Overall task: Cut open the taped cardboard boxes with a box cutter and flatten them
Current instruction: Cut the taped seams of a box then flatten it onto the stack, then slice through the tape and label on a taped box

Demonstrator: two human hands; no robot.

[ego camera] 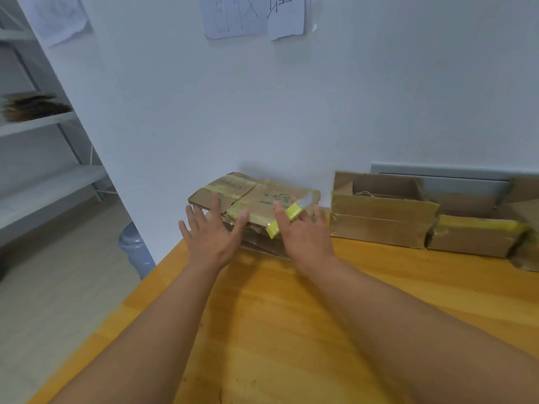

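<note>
Wooden table point(320, 316), frame center. Flattened box stack point(262, 199) at its far edge against the wall, long axis left-right. Probably light, stiff, tape slick; take it by the side edges. My left hand point(213, 237) spread, touching it. Right hand point(303, 237) pins yellow box cutter point(287, 218), blade pointing upper right.

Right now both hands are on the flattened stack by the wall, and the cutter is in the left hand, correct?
Not quite. The head view shows the yellow cutter with the right hand, blade out over the stack. The left hand holds nothing, its fingers spread on the stack. The rest stands.
</note>
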